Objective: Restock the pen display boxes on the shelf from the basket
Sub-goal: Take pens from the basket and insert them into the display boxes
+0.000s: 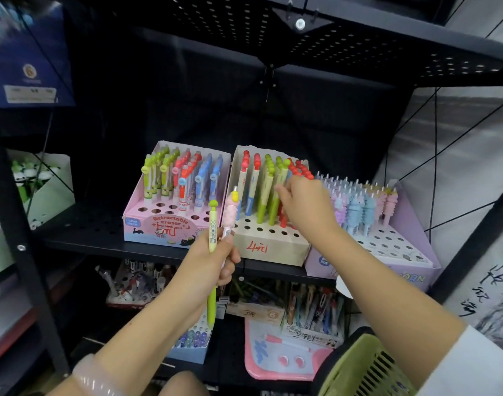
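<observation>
- At centre frame, the left hand (pixel 216 261) held two pens upright in a closed grip: a yellow-green pen (pixel 212 252) with a green knob on top, and just beside it a pink pen (pixel 230 215) with a yellow tip
- The right hand (pixel 304 207) reached into the beige display box (pixel 269 250), marked 4 in red, at centre right; its fingers were curled among the red and green pens (pixel 270 190) standing there, though whether they gripped one could not be told
- Left of it on the black shelf (pixel 81 232) stood a pink display box (pixel 156 227) labelled "Retractable eraser", its green, red and blue pens filling the back rows while front holes sat open
- At the right edge of the shelf, a lilac display box (pixel 410 224) carried pastel ridged pens (pixel 356 207)
- A green basket (pixel 361 367) hung at the lower right of the frame, by the right forearm
- A pale bangle (pixel 93 378) circled the left wrist at lower left
</observation>
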Action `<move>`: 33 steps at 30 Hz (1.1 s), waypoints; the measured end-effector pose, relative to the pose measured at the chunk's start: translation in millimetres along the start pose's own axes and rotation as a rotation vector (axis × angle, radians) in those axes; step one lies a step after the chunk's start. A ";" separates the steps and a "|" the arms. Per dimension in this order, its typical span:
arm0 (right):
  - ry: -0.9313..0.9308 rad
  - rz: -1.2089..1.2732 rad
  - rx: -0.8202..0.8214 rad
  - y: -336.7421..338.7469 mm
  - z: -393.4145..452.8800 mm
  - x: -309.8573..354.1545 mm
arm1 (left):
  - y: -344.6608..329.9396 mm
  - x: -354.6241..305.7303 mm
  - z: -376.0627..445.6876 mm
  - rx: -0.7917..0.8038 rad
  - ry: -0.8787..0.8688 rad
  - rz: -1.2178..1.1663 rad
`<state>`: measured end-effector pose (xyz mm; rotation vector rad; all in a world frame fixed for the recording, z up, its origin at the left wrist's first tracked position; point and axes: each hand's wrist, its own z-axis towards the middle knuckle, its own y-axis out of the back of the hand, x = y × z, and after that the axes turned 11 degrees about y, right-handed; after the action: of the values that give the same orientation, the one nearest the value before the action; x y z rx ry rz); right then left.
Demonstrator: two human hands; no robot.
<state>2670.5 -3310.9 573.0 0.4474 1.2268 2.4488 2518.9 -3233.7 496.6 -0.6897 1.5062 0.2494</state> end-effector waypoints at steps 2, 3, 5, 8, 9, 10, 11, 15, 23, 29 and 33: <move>-0.037 -0.051 0.142 -2.7 -1.9 -0.6 | -0.7 -0.1 -0.5 -0.007 -0.012 0.026; -0.039 -0.049 0.176 -4.4 -4.4 -1.5 | -1.7 -0.5 -0.7 -0.008 -0.013 0.032; -0.021 0.029 0.144 -6.0 -10.4 -3.2 | -4.6 -0.5 -0.6 -0.007 -0.011 0.020; -0.050 0.418 0.034 -2.0 -19.9 1.5 | -12.7 -0.2 -0.6 0.021 -0.011 0.004; -0.066 0.581 0.037 0.4 -22.3 4.9 | -16.6 0.1 -0.6 0.033 -0.015 0.021; -0.075 0.718 0.068 2.1 -24.8 7.5 | -21.1 0.3 -0.6 0.042 -0.020 0.038; -0.082 0.817 0.110 3.2 -27.2 9.3 | -25.9 0.6 -0.5 0.049 -0.023 0.046; -0.155 0.983 0.121 7.5 -36.2 3.3 | -44.5 1.6 1.0 0.077 -0.011 0.024; -0.347 0.984 -0.396 48.4 -40.5 -64.5 | -77.7 10.2 7.0 0.115 0.136 0.080; -0.239 0.493 -0.558 77.7 -38.7 -138.9 | -108.8 -4.2 24.1 0.181 0.246 0.027; -0.250 0.145 -0.438 73.9 -35.1 -179.9 | -121.8 -3.8 33.4 0.184 0.138 0.049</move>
<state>2801.0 -3458.1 591.9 0.7042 0.5536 2.5840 2614.0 -3310.2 529.5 -0.5323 1.6558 0.1003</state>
